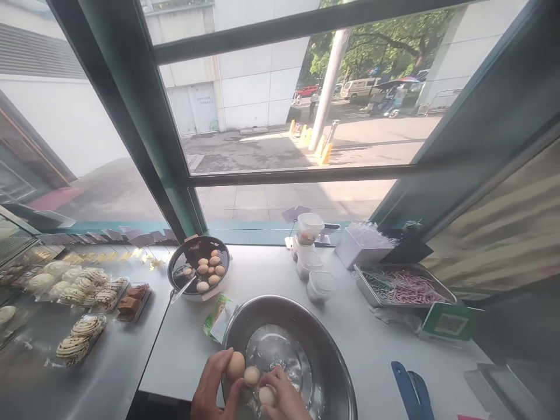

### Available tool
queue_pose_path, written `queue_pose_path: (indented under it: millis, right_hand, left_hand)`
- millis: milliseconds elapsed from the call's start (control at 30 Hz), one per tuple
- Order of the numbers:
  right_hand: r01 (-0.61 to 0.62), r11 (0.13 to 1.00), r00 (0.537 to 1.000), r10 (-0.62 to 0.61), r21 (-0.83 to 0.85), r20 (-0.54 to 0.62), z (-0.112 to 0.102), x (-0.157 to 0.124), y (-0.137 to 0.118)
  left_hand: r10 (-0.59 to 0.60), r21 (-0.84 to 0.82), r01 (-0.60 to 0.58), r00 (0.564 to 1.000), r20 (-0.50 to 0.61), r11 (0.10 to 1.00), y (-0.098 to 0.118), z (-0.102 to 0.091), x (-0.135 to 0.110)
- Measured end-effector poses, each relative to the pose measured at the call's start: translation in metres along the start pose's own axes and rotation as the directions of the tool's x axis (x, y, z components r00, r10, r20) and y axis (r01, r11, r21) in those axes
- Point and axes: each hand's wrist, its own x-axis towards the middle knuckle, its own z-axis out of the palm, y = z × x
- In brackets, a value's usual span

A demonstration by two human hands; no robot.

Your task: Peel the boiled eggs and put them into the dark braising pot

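Note:
Over the near left side of a large metal basin [330,344] both my hands are at work; a little clear water lies in its bottom. My left hand [214,382] is closed around a brown egg [236,365], held between the thumb and fingers near the rim. In my right hand [286,396] is a paler egg [267,396], gripped by the fingertips. A third egg [251,376] sits between the two hands, close to my left thumb; whether either hand grips it I cannot tell.
A pot [175,256] of eggs in dark liquid, with a spoon, stands behind left. Beside the basin lies a green packet [216,315]. Lidded tubs [321,284], a tray of coloured noodle-like strands [405,287] and blue tongs [406,385] are rightward; packed buns [74,338] are left.

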Motion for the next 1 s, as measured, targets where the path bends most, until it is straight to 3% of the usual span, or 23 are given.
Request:
queue_pose_path:
  millis: [67,133,200,300,400,467,567,667,733,800,867,933,1000]
  right_hand:
    - [-0.062,0.970,0.997,0.072,0.234,-0.035,-0.008,-0.001,-0.007]
    - [-0.106,0.855,0.989,0.143,0.508,-0.035,-0.018,-0.004,-0.022]
    - [-0.109,0.731,0.989,0.149,0.673,-0.001,-0.027,-0.008,-0.043]
    - [-0.116,0.622,0.993,0.072,0.774,0.091,-0.036,-0.016,-0.073]
    - [-0.124,0.505,0.992,0.068,0.854,0.103,-0.036,-0.022,-0.089]
    - [-0.108,0.450,0.993,0.092,0.887,0.074,-0.032,-0.024,-0.093]
    - [-0.107,0.401,0.992,0.102,0.910,0.071,-0.032,-0.027,-0.095]
    - [-0.149,0.373,0.988,0.093,0.916,0.123,-0.039,-0.030,-0.101]
    - [-0.149,0.392,0.989,0.081,0.908,0.128,-0.042,-0.030,-0.106]
    - [-0.125,0.424,0.991,0.089,0.897,0.096,-0.042,-0.029,-0.109]
    - [-0.124,0.443,0.990,0.113,0.888,0.082,-0.038,-0.027,-0.109]
    - [-0.135,0.449,0.988,0.125,0.883,0.088,-0.033,-0.025,-0.108]
    - [-0.126,0.467,0.991,0.106,0.875,0.087,-0.030,-0.023,-0.106]
  left_hand:
    - [0.008,0.008,-0.008,1.000,-0.008,1.000,0.000,0.006,0.000]
    - [0.016,0.015,-0.016,1.000,-0.010,1.000,0.001,0.014,-0.001]
    - [0.040,-0.015,-0.039,0.998,0.058,0.999,0.001,0.021,-0.003]
    - [0.069,-0.059,-0.061,0.986,0.155,0.996,0.003,0.027,-0.004]
    - [0.067,-0.015,-0.066,0.997,0.042,0.998,0.005,0.026,-0.001]
    - [0.112,-0.031,-0.110,0.993,0.041,0.993,0.007,0.025,0.001]
    - [0.162,-0.059,-0.157,0.983,0.087,0.986,0.010,0.022,0.001]
    - [0.127,0.001,-0.127,0.991,-0.036,0.992,0.011,0.020,-0.002]
    - [0.098,-0.045,-0.098,0.995,-0.016,0.994,0.012,0.020,-0.005]
    - [0.005,-0.146,0.009,0.996,0.092,0.989,0.011,0.020,-0.007]
    - [-0.189,-0.239,0.236,0.960,0.206,0.942,0.010,0.018,-0.005]
    - [-0.381,-0.314,0.473,0.871,0.311,0.824,0.010,0.015,0.001]
    - [-0.460,-0.365,0.610,0.782,0.421,0.703,0.010,0.011,0.006]
